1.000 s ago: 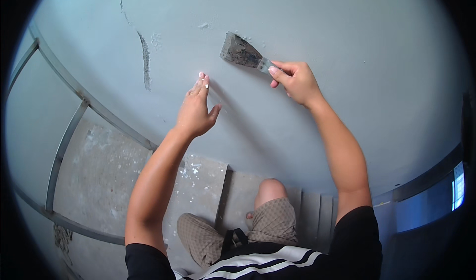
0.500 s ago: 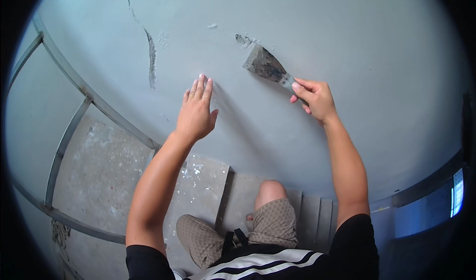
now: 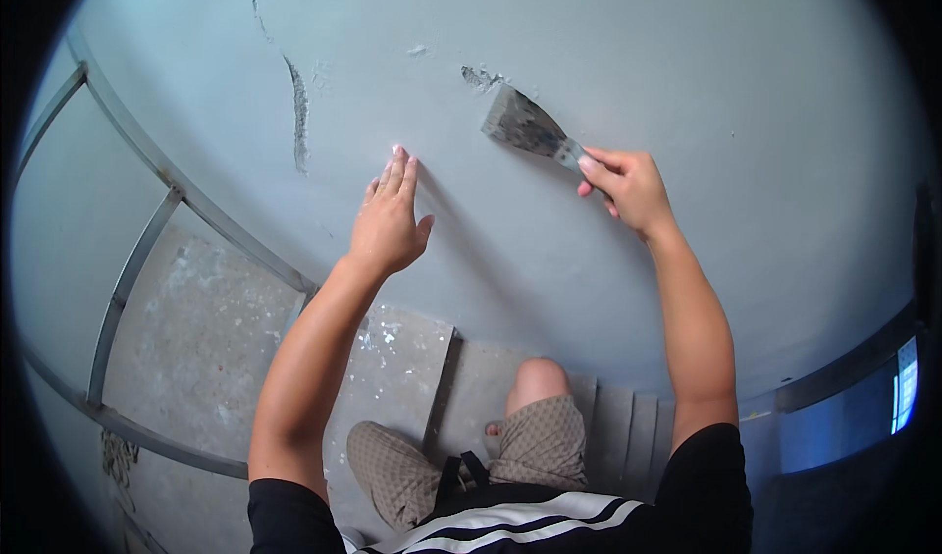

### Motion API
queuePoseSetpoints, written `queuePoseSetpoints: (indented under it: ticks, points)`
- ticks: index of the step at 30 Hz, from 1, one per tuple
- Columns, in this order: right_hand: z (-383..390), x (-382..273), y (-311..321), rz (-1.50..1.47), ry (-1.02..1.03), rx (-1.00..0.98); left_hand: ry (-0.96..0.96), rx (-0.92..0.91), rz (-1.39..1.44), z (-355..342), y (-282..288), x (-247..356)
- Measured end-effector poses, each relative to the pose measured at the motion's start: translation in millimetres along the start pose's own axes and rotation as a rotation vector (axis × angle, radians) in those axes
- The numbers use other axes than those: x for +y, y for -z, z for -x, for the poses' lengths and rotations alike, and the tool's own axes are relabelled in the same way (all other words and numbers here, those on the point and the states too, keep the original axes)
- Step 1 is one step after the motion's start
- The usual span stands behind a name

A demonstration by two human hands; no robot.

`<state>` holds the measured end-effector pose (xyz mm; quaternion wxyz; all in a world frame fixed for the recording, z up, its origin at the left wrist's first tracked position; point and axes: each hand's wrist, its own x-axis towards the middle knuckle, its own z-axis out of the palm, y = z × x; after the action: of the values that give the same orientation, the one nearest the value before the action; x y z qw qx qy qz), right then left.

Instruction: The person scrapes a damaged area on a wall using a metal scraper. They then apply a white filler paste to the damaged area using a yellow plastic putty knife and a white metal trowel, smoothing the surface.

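A putty knife (image 3: 530, 125) with a wide, stained metal blade is gripped in my right hand (image 3: 628, 189), its handle mostly hidden by the fingers. The blade slants up and left against the pale wall (image 3: 687, 73), its edge just below a rough chipped patch (image 3: 481, 78). My left hand (image 3: 391, 211) lies with straight fingers and thumb apart, fingertips at the wall, holding nothing. Up and left of that hand runs a long, dark crack (image 3: 298, 112) with crumbly edges. A small flaked spot (image 3: 418, 51) shows between crack and patch.
A metal railing (image 3: 137, 245) curves along the left side. Below lies a paint-spattered concrete landing (image 3: 206, 348), with stair steps (image 3: 628, 436) descending at the lower right. Coiled rope (image 3: 120, 461) hangs at the lower left. My bent knees (image 3: 540, 382) are beneath my arms.
My right hand and the putty knife have shifted very slightly down and to the right, the blade tilting a little. My left hand stays nearly in place.
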<state>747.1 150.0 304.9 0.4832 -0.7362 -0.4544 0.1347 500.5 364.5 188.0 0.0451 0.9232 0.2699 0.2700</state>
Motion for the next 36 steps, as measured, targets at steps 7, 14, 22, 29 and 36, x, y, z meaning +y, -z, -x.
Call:
queuePoseSetpoints:
  ticks: [7, 14, 22, 29, 36]
  points:
    - [0.9, -6.3, 2.3, 0.005, -0.017, 0.005, 0.005, -0.02, 0.004, -0.5, 10.9, 4.6]
    - [-2.1, -6.8, 1.5, -0.01, -0.001, 0.002, -0.007, -0.062, 0.011, 8.1, 17.0, 6.5]
    - [-4.8, -16.3, 2.6, 0.153, 0.053, -0.004, 0.088, -0.41, -0.05, 13.6, 11.9, 7.9]
    - [-18.9, -34.4, -14.6, 0.112, 0.052, -0.048, 0.069, 0.014, 0.122, -5.4, 13.4, 18.2]
    - [-1.8, -39.4, -38.2, 0.012, 0.047, -0.148, -0.039, 0.342, 0.007, -23.1, 28.2, 9.1]
